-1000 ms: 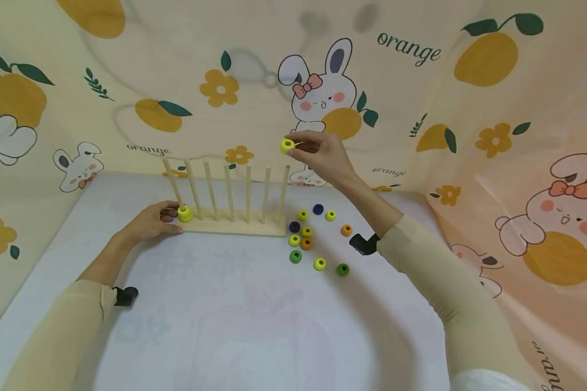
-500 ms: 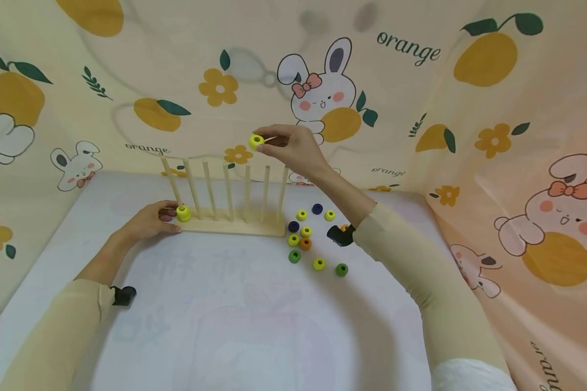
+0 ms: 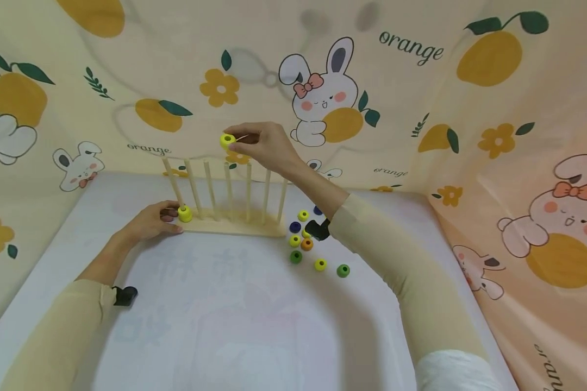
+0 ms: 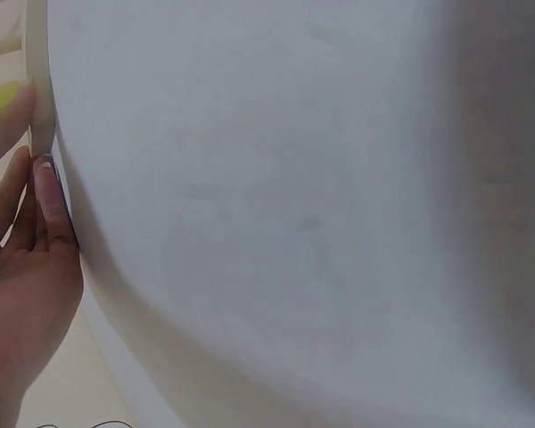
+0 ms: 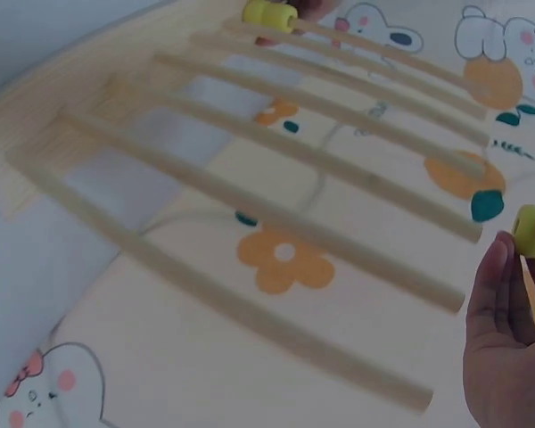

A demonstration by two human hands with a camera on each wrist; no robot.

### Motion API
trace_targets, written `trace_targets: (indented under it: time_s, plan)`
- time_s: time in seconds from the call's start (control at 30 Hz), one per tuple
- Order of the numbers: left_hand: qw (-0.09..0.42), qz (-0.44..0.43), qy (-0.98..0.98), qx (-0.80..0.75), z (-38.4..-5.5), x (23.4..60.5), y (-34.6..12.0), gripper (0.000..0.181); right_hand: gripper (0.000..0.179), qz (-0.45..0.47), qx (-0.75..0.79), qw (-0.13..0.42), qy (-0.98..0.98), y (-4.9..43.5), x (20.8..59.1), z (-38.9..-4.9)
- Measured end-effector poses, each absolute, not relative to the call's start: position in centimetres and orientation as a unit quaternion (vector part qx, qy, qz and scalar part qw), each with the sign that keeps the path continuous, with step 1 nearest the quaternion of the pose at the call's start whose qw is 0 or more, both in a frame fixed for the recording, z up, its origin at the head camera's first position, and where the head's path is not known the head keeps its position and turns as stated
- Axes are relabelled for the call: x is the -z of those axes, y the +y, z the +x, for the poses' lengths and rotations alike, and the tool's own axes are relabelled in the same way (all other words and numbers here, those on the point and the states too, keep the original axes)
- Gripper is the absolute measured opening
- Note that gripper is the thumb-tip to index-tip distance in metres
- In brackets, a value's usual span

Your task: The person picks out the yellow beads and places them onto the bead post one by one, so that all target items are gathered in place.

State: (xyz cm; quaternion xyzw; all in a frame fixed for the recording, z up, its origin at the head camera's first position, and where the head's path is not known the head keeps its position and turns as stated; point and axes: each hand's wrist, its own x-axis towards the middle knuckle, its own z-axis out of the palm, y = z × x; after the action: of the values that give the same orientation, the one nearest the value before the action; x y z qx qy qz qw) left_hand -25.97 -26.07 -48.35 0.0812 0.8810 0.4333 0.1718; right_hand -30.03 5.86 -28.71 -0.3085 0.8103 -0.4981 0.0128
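A pale wooden peg rack (image 3: 235,226) with several upright pegs in a row stands on the white table. Two yellow beads (image 3: 185,214) sit stacked at the foot of its leftmost peg. My left hand (image 3: 151,220) grips the left end of the base, thumb and fingers on either side of it; the left wrist view shows the hand (image 4: 31,294) at the base's edge. High above the rack, my right hand (image 3: 269,144) pinches another yellow bead (image 3: 228,142) between thumb and fingertips, its hole facing up. In the right wrist view this bead (image 5: 528,232) is beyond the peg tips.
Loose beads lie right of the rack: yellow (image 3: 320,265), dark blue (image 3: 295,227), orange (image 3: 306,244) and green (image 3: 343,270). My right forearm and its black wrist camera (image 3: 318,229) cover some of them. A printed cloth (image 3: 254,54) hangs behind the table.
My right hand has moved left with the yellow bead, from beyond the rack's right end to above its middle pegs. The left hand stays at the base.
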Motion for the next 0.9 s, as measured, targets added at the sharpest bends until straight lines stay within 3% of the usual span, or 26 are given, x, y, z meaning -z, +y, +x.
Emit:
trace_targets:
  time_s: [0.47, 0.9]
  plan:
    - [0.167, 0.085, 0.882, -0.432, -25.9, 48.2, -26.1, 0.08, 0.03, -0.327, 0.476, 0.007, 0.816, 1.6, 28.6, -30.8]
    - [0.17, 0.096, 0.879, -0.434, -26.0, 48.1, -26.1, 0.081, 0.033, -0.325, 0.456, 0.051, 0.827, -1.4, 29.0, -31.1]
